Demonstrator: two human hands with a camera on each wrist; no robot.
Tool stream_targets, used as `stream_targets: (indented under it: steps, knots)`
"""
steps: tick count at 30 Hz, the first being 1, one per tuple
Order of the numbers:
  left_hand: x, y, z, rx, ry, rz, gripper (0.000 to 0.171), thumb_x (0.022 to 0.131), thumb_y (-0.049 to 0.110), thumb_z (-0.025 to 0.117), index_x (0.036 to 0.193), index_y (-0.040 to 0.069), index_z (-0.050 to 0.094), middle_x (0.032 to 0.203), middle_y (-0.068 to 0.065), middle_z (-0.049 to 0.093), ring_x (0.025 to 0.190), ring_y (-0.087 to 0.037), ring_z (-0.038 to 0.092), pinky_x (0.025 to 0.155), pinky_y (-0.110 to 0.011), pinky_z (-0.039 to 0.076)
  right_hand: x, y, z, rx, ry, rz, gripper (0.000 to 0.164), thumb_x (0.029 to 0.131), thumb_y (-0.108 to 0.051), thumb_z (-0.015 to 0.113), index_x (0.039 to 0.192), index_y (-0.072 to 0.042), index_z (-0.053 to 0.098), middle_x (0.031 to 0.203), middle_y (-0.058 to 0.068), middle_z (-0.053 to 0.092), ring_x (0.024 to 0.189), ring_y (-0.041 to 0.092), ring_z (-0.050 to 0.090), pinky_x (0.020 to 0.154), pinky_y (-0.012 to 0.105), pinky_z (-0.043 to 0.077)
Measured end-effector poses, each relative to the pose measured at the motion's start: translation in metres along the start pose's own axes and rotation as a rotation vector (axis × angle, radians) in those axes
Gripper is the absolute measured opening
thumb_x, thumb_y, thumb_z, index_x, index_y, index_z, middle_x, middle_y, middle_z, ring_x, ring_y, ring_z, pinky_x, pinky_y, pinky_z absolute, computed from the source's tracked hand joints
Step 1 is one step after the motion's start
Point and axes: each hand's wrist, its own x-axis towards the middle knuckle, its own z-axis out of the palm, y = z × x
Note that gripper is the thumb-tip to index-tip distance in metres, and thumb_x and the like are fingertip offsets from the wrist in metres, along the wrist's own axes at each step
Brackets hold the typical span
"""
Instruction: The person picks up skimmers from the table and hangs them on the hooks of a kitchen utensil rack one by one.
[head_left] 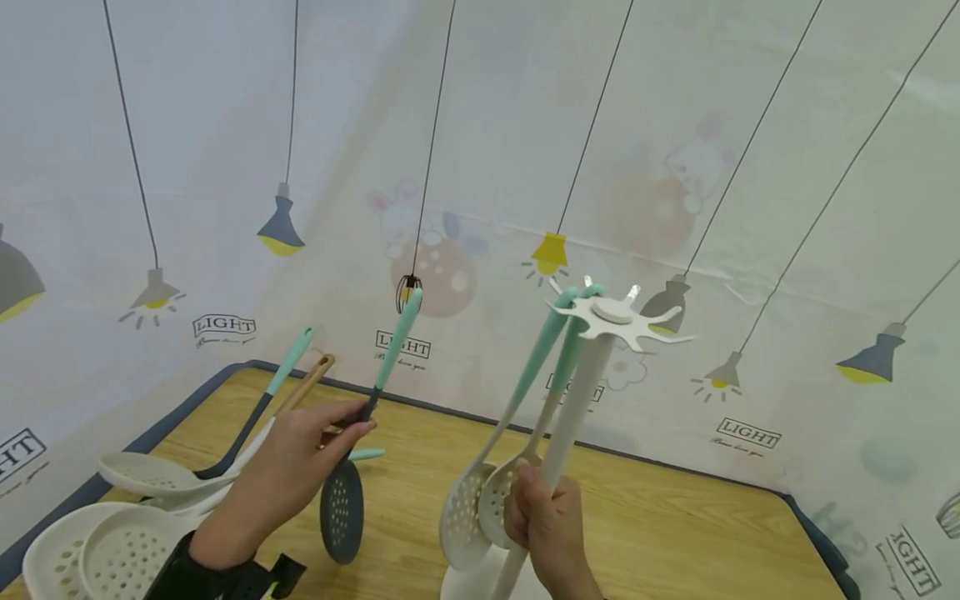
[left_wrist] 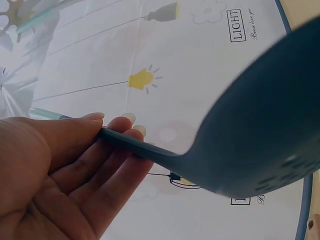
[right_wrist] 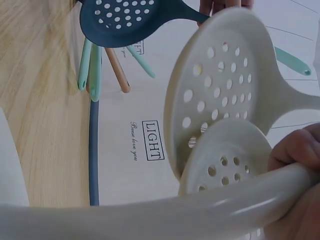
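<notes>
My left hand pinches a dark skimmer between thumb and fingers, low on its handle. The skimmer's mint grip points up and its perforated bowl hangs down, apart from the stand. In the left wrist view the other fingers lie along the skimmer's dark neck. My right hand grips the pole of a white utensil stand, which leans to the right. From the stand's hooked top hang two cream skimmers with mint grips, a larger one and a smaller one. The right wrist view shows their perforated bowls overlapping.
Several utensils lie piled at the table's left, among them cream perforated ones, a dark one with a mint grip and a wooden handle. Behind the wood-grain table hangs a white backdrop printed with lamps.
</notes>
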Motion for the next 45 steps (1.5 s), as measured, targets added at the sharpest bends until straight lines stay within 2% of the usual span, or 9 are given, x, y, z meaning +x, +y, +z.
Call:
stream_targets:
  steps: [6,11,15,22,25,33,36,40,45]
  knots:
    - [-0.001,0.004,-0.001,-0.017,0.007,0.008,0.023,0.096,0.008,0.068,0.117,0.002,0.073,0.107,-0.011,0.077,0.096,-0.023,0.076,0.073,-0.027,0.062,-0.003,0.001,0.011,-0.106,0.146,0.006,0.047,0.108,-0.005,0.039,0.063,0.002,0.029,0.049,0.014,0.024,0.040,0.025,0.020,0.033,0.038,0.014]
    - [-0.002,0.008,-0.002,-0.029,0.008,0.018,0.024,0.096,0.008,0.068,0.118,0.002,0.073,0.108,-0.011,0.077,0.097,-0.023,0.075,0.073,-0.027,0.062,-0.003,0.004,0.017,-0.158,0.169,-0.047,0.041,0.107,0.000,0.038,0.066,0.003,0.031,0.049,0.013,0.027,0.039,0.024,0.023,0.031,0.035,0.018]
    - [-0.004,0.012,-0.004,-0.015,0.017,0.036,0.024,0.096,0.009,0.068,0.119,0.003,0.073,0.108,-0.009,0.078,0.096,-0.020,0.076,0.073,-0.026,0.061,-0.003,0.004,0.021,-0.206,0.229,-0.036,0.041,0.107,0.000,0.040,0.067,0.004,0.034,0.049,0.011,0.029,0.038,0.022,0.024,0.031,0.032,0.020]
    - [-0.009,0.024,-0.004,0.017,0.066,0.139,0.020,0.094,0.009,0.070,0.113,0.007,0.075,0.102,-0.001,0.078,0.088,-0.013,0.075,0.069,-0.020,0.059,-0.003,0.001,0.029,-0.242,0.335,0.027,0.045,0.107,-0.003,0.044,0.064,0.006,0.034,0.046,0.010,0.030,0.038,0.021,0.023,0.031,0.021,0.026]
    - [-0.009,0.028,-0.002,0.019,0.103,0.186,0.020,0.093,0.007,0.071,0.112,0.006,0.075,0.100,-0.001,0.078,0.086,-0.012,0.075,0.069,-0.021,0.060,-0.003,0.001,0.030,-0.242,0.349,0.032,0.044,0.107,-0.005,0.044,0.065,0.006,0.035,0.046,0.009,0.031,0.038,0.020,0.023,0.032,0.020,0.027]
    - [-0.009,0.034,0.005,0.014,0.210,0.247,0.020,0.091,0.004,0.073,0.111,0.007,0.076,0.097,0.002,0.078,0.081,-0.008,0.073,0.068,-0.023,0.059,-0.004,0.005,0.027,-0.219,0.321,0.019,0.046,0.107,-0.005,0.044,0.064,0.004,0.034,0.047,0.008,0.030,0.038,0.019,0.022,0.031,0.024,0.023]
    - [-0.009,0.038,0.006,-0.006,0.238,0.232,0.022,0.092,0.005,0.072,0.113,0.007,0.076,0.098,0.003,0.078,0.081,-0.006,0.072,0.069,-0.024,0.059,-0.005,0.006,0.028,-0.204,0.316,0.018,0.046,0.107,-0.005,0.044,0.064,0.003,0.033,0.047,0.010,0.029,0.039,0.021,0.021,0.031,0.026,0.022]
    - [-0.011,0.047,0.008,-0.057,0.234,0.192,0.023,0.094,0.007,0.070,0.117,0.006,0.075,0.099,0.004,0.078,0.083,-0.004,0.071,0.071,-0.024,0.059,-0.005,0.005,0.029,-0.212,0.320,0.017,0.046,0.107,-0.004,0.044,0.063,0.003,0.032,0.047,0.010,0.028,0.039,0.022,0.021,0.031,0.024,0.023]
    - [-0.011,0.057,0.012,-0.119,0.246,0.201,0.024,0.094,0.006,0.069,0.117,0.007,0.074,0.099,0.006,0.077,0.085,-0.002,0.068,0.073,-0.024,0.058,-0.005,0.004,0.028,-0.236,0.331,0.024,0.048,0.107,-0.006,0.044,0.062,0.001,0.032,0.047,0.008,0.030,0.038,0.016,0.024,0.032,0.019,0.027]
